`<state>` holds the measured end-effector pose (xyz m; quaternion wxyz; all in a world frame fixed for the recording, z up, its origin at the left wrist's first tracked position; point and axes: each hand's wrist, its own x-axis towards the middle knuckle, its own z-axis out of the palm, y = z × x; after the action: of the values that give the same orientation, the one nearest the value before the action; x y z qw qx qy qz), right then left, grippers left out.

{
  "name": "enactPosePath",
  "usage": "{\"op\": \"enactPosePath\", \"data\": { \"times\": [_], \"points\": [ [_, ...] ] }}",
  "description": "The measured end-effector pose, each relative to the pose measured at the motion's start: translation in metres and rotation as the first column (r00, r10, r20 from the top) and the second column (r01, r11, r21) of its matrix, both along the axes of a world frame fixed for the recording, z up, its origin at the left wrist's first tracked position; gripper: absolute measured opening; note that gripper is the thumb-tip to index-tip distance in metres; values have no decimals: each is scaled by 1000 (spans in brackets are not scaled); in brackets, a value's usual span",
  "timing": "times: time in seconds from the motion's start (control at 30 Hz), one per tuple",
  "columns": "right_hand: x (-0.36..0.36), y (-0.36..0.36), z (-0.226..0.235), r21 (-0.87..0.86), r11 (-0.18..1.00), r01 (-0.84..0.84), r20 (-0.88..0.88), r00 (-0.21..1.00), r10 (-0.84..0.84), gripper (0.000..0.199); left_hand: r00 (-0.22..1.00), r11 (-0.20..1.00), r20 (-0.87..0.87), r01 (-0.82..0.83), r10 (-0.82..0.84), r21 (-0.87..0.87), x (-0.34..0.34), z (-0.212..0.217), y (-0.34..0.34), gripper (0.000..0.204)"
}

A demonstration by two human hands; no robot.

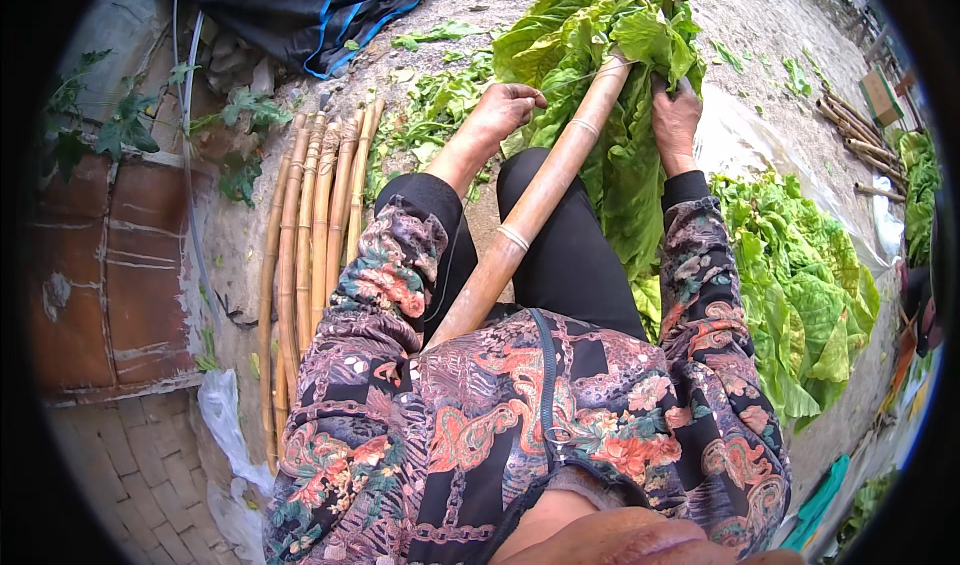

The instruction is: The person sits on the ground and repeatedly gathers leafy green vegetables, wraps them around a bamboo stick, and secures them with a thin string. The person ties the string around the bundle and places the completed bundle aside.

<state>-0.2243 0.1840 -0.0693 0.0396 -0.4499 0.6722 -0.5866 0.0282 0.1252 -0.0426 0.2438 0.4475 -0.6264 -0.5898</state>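
A long bamboo pole (560, 180) slants across my lap, its near end against my jacket. Large green leaves (560, 25), likely tobacco, hang thickly from its far part on both sides. To the left of the pole, my left hand (505, 115) is closed with fingertips pinched near the leaves; what lies between them is too small to make out. On the other side, my right hand (677, 120) is closed at the edge of the hanging leaves, its fingers partly hidden by them.
Several bare bamboo poles (325, 185) lie to my left, beside a rusty brown sheet (130, 265). A heap of loose green leaves (790, 285) rests on my right. Black plastic sheeting (290, 10) is at the far left, and more sticks (862, 135) lie far right.
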Motion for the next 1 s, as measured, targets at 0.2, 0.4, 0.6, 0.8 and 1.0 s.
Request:
{"op": "enactPosePath", "data": {
  "times": [0.2,0.4,0.6,0.8,1.0],
  "points": [
    [8,-23,-38,52,993,101,-110,989,-95,36,977,997,205,-60,68,-41,19,-54,-40,19],
    [35,24,-66,81,992,91,-394,918,-52,84,904,991,409,131,-125,12,25,-71,-22,19],
    [41,-60,-75,7,950,312,12,950,-312,95,930,996,355,88,-90,21,-9,-53,-15,26],
    [29,-11,-84,91,927,364,-404,864,-300,63,906,996,418,80,-60,-32,4,-49,-27,27],
    [-61,232,-148,436,838,330,-534,844,-55,36,988,992,-90,-122,125,37,39,5,33,18]
  ]
}}
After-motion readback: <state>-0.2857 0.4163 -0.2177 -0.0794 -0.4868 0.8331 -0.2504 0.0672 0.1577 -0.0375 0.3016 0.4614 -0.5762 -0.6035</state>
